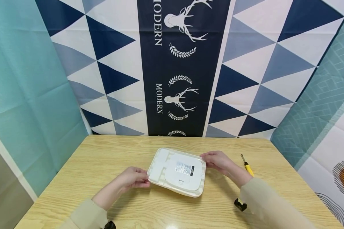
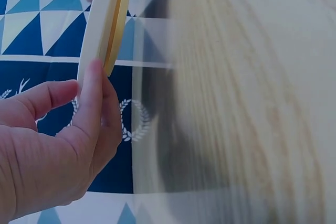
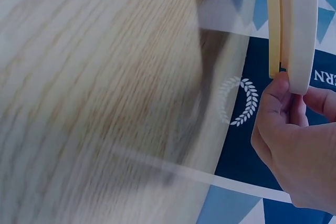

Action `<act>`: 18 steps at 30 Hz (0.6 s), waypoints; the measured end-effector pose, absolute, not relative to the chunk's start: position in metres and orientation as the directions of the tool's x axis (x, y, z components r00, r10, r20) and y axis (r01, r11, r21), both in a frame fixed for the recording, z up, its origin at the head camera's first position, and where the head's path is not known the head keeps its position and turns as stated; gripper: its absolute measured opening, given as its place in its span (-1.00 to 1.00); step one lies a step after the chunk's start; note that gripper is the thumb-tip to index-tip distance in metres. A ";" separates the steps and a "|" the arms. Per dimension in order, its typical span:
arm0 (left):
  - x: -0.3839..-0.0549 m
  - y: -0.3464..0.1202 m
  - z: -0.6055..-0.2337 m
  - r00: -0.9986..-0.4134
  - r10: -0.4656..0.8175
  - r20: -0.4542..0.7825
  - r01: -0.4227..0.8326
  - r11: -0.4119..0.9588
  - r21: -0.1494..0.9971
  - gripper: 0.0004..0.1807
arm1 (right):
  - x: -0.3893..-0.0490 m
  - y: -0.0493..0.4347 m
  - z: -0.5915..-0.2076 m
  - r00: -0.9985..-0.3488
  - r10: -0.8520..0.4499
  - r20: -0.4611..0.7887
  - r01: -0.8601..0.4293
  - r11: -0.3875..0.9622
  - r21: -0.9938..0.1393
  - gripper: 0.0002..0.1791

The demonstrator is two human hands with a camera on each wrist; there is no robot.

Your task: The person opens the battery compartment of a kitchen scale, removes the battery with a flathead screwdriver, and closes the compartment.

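A flat white plastic device (image 1: 186,187) with rounded corners is tilted above the wooden table, its face with a printed label (image 1: 184,169) and a black strip turned up. My left hand (image 1: 134,177) pinches its left edge between thumb and fingers; in the left wrist view the hand (image 2: 68,135) grips the thin rim from below. On the opposite side my right hand (image 1: 217,160) pinches the upper right edge. The right wrist view has this hand (image 3: 294,140) at the device's rim (image 3: 300,30), where white and cream layers show edge-on.
A screwdriver (image 1: 248,168) with a yellow handle lies on the table (image 1: 103,156) at right, partly hidden behind my right forearm. Small black pieces (image 1: 240,204) show beside both sleeves. Patterned cloth (image 1: 175,63) hangs along the table's back, with teal cloth (image 1: 37,95) at left.
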State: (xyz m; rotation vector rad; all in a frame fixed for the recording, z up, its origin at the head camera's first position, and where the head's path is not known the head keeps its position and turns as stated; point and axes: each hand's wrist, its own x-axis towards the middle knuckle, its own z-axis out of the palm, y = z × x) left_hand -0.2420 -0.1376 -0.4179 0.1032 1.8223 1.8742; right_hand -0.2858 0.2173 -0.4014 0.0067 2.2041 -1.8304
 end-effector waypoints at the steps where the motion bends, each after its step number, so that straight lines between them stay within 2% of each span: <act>1: -0.241 -0.138 -0.419 -0.858 0.415 -0.301 -0.312 0.044 0.949 -0.61 | -0.287 0.217 -0.403 -0.962 -0.175 -0.210 0.175 0.197 -0.965 -0.60; 8: -0.233 -0.139 -0.424 -0.832 0.450 -0.325 -0.331 0.067 0.941 -0.66 | -0.293 0.212 -0.408 -0.965 -0.167 -0.201 0.163 0.215 -0.963 -0.62; 15: -0.227 -0.136 -0.429 -0.806 0.478 -0.350 -0.354 0.085 0.931 -0.81 | -0.300 0.208 -0.414 -0.968 -0.142 -0.207 0.173 0.221 -0.960 -0.66; 18: -0.226 -0.134 -0.432 -0.799 0.486 -0.355 -0.359 0.087 0.929 -0.85 | -0.301 0.208 -0.414 -0.966 -0.171 -0.192 0.154 0.214 -0.965 -0.66</act>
